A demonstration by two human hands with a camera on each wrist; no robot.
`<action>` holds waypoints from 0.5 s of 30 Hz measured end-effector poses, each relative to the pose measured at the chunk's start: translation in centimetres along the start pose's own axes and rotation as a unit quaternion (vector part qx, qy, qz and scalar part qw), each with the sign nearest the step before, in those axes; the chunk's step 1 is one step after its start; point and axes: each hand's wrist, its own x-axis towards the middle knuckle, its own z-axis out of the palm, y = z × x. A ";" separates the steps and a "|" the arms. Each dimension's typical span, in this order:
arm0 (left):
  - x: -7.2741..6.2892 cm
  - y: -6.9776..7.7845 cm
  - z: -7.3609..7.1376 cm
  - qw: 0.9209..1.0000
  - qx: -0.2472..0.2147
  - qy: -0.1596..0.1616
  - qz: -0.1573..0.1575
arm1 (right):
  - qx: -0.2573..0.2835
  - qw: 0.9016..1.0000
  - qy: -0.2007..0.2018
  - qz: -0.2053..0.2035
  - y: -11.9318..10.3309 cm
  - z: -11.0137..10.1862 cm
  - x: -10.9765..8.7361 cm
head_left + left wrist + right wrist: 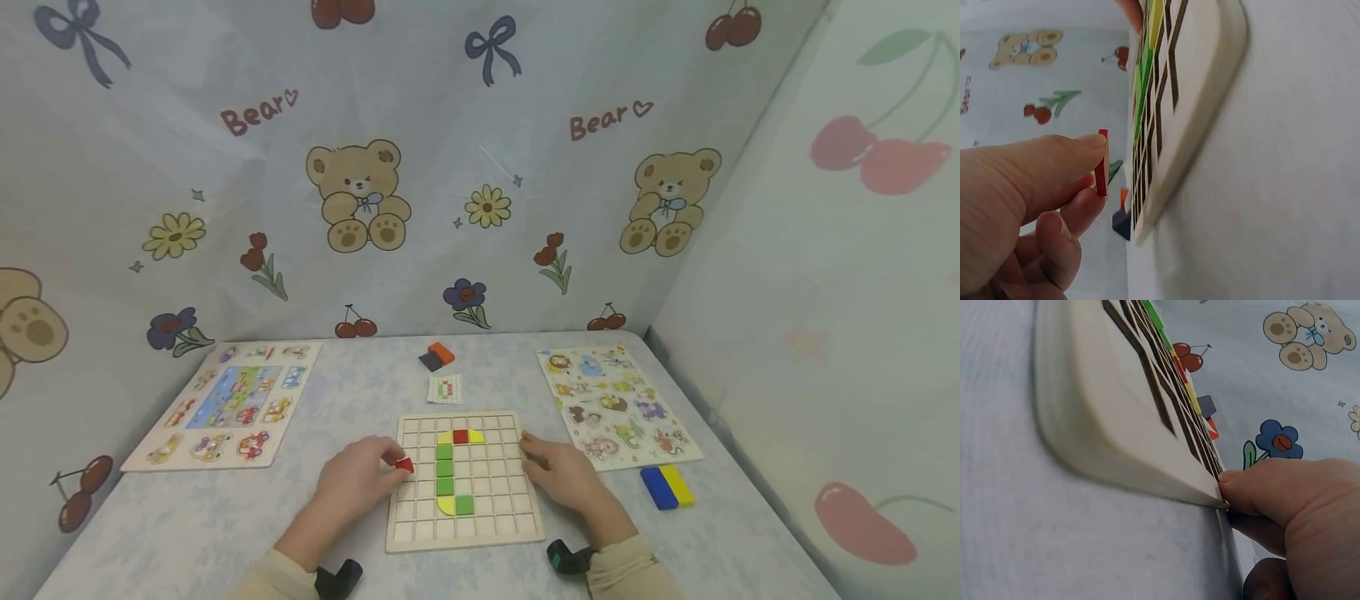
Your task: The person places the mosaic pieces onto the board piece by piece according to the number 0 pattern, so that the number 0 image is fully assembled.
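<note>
My left hand (356, 479) pinches a thin red tile (406, 464) between thumb and fingers, over the left edge of a wooden grid board (501, 527). Seen edge-on in the left wrist view, the red tile (1102, 164) stands upright between the fingertips. On the board sit a red square (461, 437) between two yellow pieces, a column of green squares (445, 469), then a yellow quarter-round (446, 505) beside another green square (465, 505). My right hand (566, 475) grips the board's right edge, thumb (1241, 484) on top, other fingers lower at the side.
Behind the board lie a small pattern card (446, 389) and orange and black blocks (437, 357). A vehicle puzzle board (225, 404) is at left, an animal puzzle board (618, 404) at right. Blue and yellow blocks (667, 487) lie right of my right hand.
</note>
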 end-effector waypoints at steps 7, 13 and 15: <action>1.8 3.7 2.5 0.996 -0.012 -0.027 0.086 | 0.011 1.000 -0.002 -0.001 0.2 -0.1 0.0; 3.4 5.9 4.0 0.990 0.001 -0.043 0.131 | 0.016 1.000 -0.004 -0.012 0.5 -0.1 0.0; 4.0 6.6 4.4 0.990 0.005 -0.048 0.134 | 0.015 1.000 -0.004 -0.015 0.5 -0.1 0.0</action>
